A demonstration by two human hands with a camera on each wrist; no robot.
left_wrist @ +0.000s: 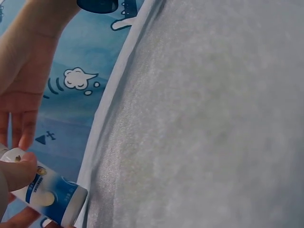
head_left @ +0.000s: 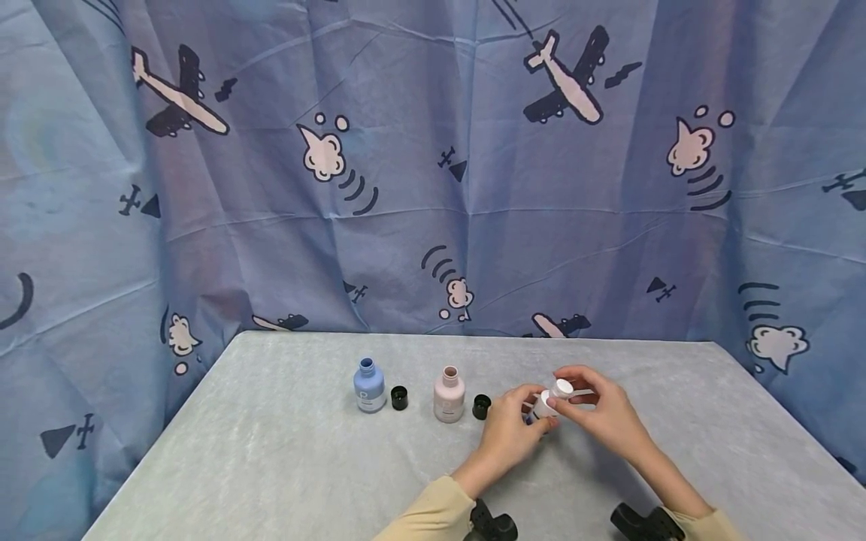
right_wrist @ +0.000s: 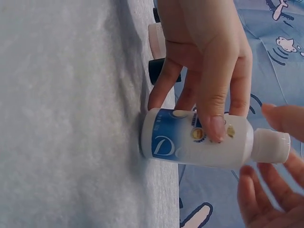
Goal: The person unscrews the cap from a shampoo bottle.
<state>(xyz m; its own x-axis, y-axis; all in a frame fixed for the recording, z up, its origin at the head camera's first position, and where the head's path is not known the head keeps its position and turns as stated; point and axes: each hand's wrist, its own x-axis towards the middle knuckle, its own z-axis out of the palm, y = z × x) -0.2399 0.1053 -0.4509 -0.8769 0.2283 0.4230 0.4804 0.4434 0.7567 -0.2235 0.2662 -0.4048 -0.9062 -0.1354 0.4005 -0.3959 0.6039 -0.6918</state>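
Note:
My left hand (head_left: 510, 424) grips a small white bottle (right_wrist: 204, 140) with a blue band round its lower part, thumb on the near side and fingers behind. Its base is at the tabletop. A white cap (right_wrist: 273, 146) sits on the bottle's neck. Around that cap my right hand (head_left: 605, 409) is spread, thumb on one side and fingers on the other, with a gap at the thumb in the right wrist view. In the left wrist view, the bottle's blue lower part shows below the left thumb (left_wrist: 21, 171).
Left of the hands stand an uncapped pink bottle (head_left: 449, 398) and an uncapped blue bottle (head_left: 369, 391). One black cap (head_left: 399, 398) lies beside the blue bottle, another black cap (head_left: 482, 406) beside the left hand. A patterned blue curtain (head_left: 406, 188) hangs behind the grey table (head_left: 271, 451).

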